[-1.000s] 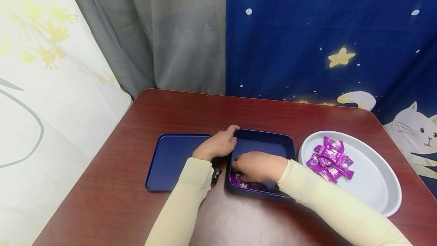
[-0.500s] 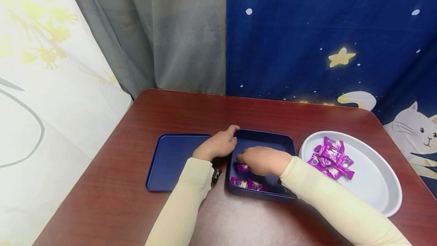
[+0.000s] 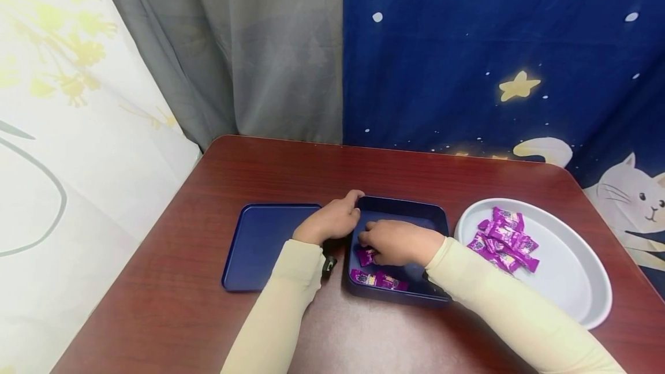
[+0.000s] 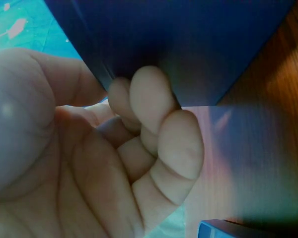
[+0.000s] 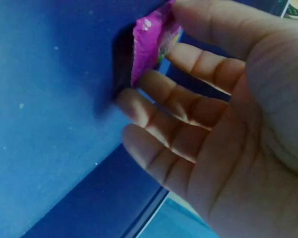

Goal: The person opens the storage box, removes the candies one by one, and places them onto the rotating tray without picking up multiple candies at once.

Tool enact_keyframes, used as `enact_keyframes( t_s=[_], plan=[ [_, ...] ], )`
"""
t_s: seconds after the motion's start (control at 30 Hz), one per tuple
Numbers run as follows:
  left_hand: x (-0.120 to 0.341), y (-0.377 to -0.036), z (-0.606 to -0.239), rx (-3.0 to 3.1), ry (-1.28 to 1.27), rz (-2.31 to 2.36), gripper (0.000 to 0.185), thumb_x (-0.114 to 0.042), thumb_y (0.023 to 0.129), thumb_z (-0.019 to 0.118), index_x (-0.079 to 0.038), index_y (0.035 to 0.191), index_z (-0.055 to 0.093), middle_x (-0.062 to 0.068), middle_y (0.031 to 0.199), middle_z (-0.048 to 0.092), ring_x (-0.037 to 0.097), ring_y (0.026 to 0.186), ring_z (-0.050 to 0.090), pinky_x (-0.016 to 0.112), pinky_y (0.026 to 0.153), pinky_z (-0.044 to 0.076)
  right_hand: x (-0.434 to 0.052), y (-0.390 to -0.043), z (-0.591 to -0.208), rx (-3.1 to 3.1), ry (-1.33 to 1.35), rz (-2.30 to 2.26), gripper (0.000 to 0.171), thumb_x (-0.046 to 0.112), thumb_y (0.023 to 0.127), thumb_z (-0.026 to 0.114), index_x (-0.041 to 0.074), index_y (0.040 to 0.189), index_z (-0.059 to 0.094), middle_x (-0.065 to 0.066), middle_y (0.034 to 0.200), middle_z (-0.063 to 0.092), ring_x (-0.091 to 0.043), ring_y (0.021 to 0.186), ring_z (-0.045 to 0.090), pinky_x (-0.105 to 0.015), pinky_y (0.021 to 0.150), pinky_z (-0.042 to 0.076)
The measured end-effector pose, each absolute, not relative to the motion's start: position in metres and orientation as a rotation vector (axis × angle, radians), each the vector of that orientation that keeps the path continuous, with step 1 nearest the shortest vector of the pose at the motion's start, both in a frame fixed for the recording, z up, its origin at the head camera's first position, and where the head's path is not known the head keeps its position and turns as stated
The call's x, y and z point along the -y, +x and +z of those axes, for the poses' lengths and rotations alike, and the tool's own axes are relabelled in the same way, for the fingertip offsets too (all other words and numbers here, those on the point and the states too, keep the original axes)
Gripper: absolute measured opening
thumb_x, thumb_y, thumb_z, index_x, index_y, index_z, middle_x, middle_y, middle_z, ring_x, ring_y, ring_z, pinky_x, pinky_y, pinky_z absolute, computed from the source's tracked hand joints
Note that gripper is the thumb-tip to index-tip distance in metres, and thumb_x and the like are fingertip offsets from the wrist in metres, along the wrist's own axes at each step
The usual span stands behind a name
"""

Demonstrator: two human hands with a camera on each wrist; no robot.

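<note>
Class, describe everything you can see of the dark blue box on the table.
The dark blue box is a shallow, open rectangular tin-like tray with rounded corners, sitting flat on the red-brown table between its flat blue lid and a white plate. The left hand grips its left rim; the right hand is inside, pinching a purple wrapped candy. More purple candies lie along its near wall.

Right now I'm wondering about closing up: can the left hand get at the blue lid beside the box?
Probably yes. The left hand grips the box at its left wall, and the lid lies bare right beside it.
</note>
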State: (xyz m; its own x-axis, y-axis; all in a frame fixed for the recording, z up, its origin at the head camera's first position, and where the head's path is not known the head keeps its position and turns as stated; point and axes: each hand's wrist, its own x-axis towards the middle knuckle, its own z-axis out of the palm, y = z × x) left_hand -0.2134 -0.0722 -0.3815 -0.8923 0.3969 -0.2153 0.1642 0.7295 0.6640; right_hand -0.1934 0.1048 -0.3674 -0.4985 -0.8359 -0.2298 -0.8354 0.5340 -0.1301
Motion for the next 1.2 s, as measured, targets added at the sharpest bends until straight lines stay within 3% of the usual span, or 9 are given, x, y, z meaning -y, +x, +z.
enact_keyframes(
  t_s=[0.07,0.2,0.43,0.6,0.77,0.9,1.2],
  plan=[
    [0.072,-0.213,-0.381,-2.586,0.435,0.946,0.047,-0.021,0.107,0.038,-0.013,0.152,0.031,0.009,0.082,0.055,0.022,0.083,0.057,0.039,0.084,0.042,-0.104,-0.193,-0.368,-2.502,-1.427,-0.006,0.019,0.009,0.084,0.075,0.007,0.099,0.065,-0.001,0.083,0.055,-0.016,0.073,0.054,-0.033,0.073,0.051],
    [0.072,-0.213,-0.382,-2.583,0.438,0.948,0.046,-0.021,0.107,0.038,-0.013,0.152,0.031,0.009,0.081,0.054,0.022,0.081,0.058,0.039,0.085,0.043,-0.103,-0.191,-0.369,-2.497,-1.450,-0.003,0.018,0.004,0.086,0.072,0.006,0.102,0.064,-0.002,0.083,0.058,-0.018,0.077,0.057,-0.034,0.076,0.052],
    [0.072,-0.213,-0.381,-2.592,0.440,0.943,0.047,-0.021,0.107,0.038,-0.013,0.152,0.031,0.012,0.110,0.062,0.022,0.099,0.057,0.040,0.094,0.044,-0.105,-0.192,-0.367,-2.490,-1.359,-0.020,0.015,0.011,0.093,0.069,0.006,0.106,0.065,-0.002,0.086,0.060,-0.016,0.080,0.059,-0.035,0.079,0.053],
    [0.071,-0.214,-0.382,-2.609,0.433,0.932,0.046,-0.022,0.107,0.038,-0.014,0.152,0.032,0.013,0.136,0.056,0.021,0.110,0.058,0.042,0.100,0.043,-0.108,-0.195,-0.364,-2.490,-1.327,-0.072,0.012,0.007,0.093,0.067,0.004,0.105,0.066,-0.003,0.088,0.059,-0.016,0.080,0.057,-0.034,0.078,0.052],
    [0.071,-0.214,-0.383,-2.614,0.426,0.931,0.046,-0.022,0.107,0.038,-0.014,0.152,0.032,0.014,0.137,0.056,0.022,0.109,0.057,0.041,0.099,0.043,-0.112,-0.197,-0.362,-2.498,-1.380,-0.119,0.010,-0.001,0.090,0.065,0.006,0.098,0.066,-0.001,0.083,0.059,-0.015,0.076,0.057,-0.033,0.076,0.053],
    [0.071,-0.214,-0.383,-2.617,0.429,0.925,0.046,-0.022,0.107,0.038,-0.014,0.152,0.032,0.013,0.140,0.054,0.021,0.119,0.056,0.041,0.103,0.042,-0.114,-0.198,-0.361,-2.494,-1.421,-0.161,0.014,-0.004,0.091,0.062,0.008,0.095,0.067,0.000,0.082,0.065,-0.013,0.076,0.062,-0.033,0.076,0.054],
    [0.070,-0.215,-0.383,-2.619,0.423,0.916,0.046,-0.023,0.107,0.038,-0.014,0.152,0.032,0.013,0.144,0.051,0.023,0.129,0.051,0.042,0.107,0.039,-0.120,-0.198,-0.356,-2.466,-1.354,-0.185,0.024,-0.006,0.092,0.057,0.005,0.109,0.070,-0.005,0.102,0.071,-0.018,0.097,0.067,-0.036,0.088,0.053]
  ],
)
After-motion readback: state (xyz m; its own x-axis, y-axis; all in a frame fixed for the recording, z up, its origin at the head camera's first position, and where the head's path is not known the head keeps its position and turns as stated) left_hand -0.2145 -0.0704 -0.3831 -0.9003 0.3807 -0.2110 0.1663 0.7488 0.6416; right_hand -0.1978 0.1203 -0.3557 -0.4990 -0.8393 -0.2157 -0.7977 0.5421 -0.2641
